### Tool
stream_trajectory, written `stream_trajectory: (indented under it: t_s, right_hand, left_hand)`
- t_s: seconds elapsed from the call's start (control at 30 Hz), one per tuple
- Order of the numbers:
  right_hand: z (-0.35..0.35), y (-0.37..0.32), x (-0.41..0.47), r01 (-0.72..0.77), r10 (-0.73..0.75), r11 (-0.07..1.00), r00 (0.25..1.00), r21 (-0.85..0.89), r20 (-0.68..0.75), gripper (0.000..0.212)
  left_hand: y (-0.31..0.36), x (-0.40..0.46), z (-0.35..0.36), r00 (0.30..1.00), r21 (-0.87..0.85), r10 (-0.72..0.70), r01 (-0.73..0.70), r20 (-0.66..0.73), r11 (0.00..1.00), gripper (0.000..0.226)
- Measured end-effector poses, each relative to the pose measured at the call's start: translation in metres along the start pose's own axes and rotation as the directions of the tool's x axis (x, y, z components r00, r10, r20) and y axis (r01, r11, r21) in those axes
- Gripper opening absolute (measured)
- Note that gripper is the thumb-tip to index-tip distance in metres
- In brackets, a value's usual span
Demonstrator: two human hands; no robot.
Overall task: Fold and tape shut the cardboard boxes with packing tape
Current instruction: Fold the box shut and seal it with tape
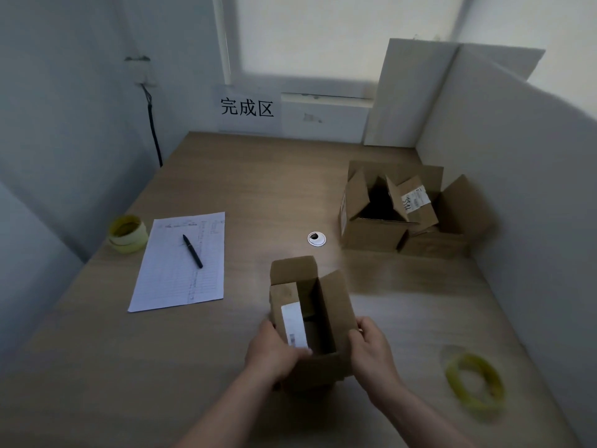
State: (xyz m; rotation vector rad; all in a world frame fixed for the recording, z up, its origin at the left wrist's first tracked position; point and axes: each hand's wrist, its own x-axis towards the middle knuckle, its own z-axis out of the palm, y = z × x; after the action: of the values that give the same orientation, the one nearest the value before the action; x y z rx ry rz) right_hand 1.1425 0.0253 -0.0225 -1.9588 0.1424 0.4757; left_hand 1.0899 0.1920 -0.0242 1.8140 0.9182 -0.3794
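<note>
Two bare hands hold a small open cardboard box (pixel 307 321) that stands on the near middle of a wooden desk (pixel 245 195), close to the person at 6 o'clock. The left hand (pixel 274 350) curls around the box's near-left corner, its fingers pressing on a side flap that carries a white label (pixel 294 324). The right hand (pixel 371 347) curls around the near-right edge, thumb on the rim. The far flap stands up and the right flap leans outward, so the top is not yet closed and the dark inside shows.

The box looks light and fairly stiff in its walls, while the flaps probably bend easily along their creases. It would likely slide on the smooth desk if pushed from one side only, so steadying one wall while folding each flap by its free edge seems the safest hold.

At 4 o'clock from the box, well apart, a yellowish roll of tape (pixel 475 379) lies flat, blurred. At 10 o'clock lie a sheet of paper (pixel 171 286) with a black pen (pixel 193 251) on it, and beyond it a second tape roll (pixel 127 234). At 1 o'clock several more open boxes (pixel 374 231) cluster beside a white partition (pixel 517 189). A sign with printed characters (pixel 247 107) stands at 12 o'clock
</note>
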Motion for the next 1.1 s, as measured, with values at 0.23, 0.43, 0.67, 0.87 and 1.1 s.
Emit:
stream_trajectory:
  t_s: [0.23, 0.43, 0.67, 0.87, 1.1]
  right_hand:
    - [0.003, 0.002, 0.01, -0.029, 0.041, 0.991, 0.995, 0.133, -0.087, 0.015]
    - [0.008, -0.012, 0.027, 0.028, -0.03, 0.985, 1.0, 0.169, 0.006, 0.015]
    - [0.004, -0.041, 0.056, -0.016, -0.038, 0.968, 0.977, 0.25, 0.208, 0.032]
    - [-0.011, -0.042, 0.082, 0.061, -0.063, 0.998, 0.979, 0.015, 0.196, 0.056]
    - [-0.05, 0.025, 0.097, 0.251, 0.15, 0.496, 0.918, -0.831, 0.367, 0.07]
  left_hand:
    - [-0.004, 0.001, 0.012, 0.993, 0.287, 0.105, -0.116, 0.053, 0.951, 0.13]
    - [-0.003, 0.006, 0.021, 0.958, 0.308, 0.217, -0.153, -0.188, 0.939, 0.065]
    - [0.019, 0.022, 0.009, 0.887, 0.098, 0.242, -0.221, -0.394, 0.97, 0.03]
    - [0.06, 0.058, -0.008, 0.863, -0.046, 0.131, -0.175, -0.489, 0.983, 0.027]
    - [0.128, 0.118, -0.024, 0.902, -0.039, 0.141, -0.172, -0.409, 0.984, 0.034]
